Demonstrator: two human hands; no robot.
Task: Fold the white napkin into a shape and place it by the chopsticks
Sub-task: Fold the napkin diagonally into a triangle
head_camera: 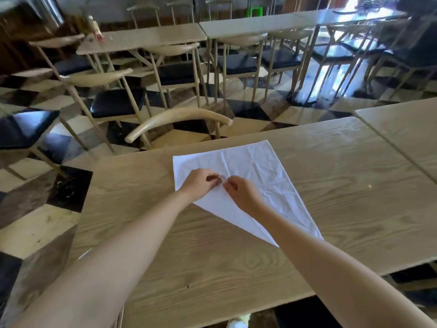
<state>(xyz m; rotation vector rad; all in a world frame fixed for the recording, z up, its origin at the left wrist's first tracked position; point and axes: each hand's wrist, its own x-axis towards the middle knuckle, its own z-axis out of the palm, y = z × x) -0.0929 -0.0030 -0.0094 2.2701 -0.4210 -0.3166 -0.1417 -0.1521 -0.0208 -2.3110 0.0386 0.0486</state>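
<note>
A white napkin lies spread flat and creased on the wooden table, one corner pointing toward me. My left hand and my right hand meet over the napkin's middle left, fingers curled and pinching at the cloth between them. Both forearms reach in from the bottom of the view and cover part of the near corner. No chopsticks are visible.
A curved wooden chair back stands at the table's far edge. A second table adjoins on the right. More tables and black-seated chairs fill the room behind. A bottle stands on a far table.
</note>
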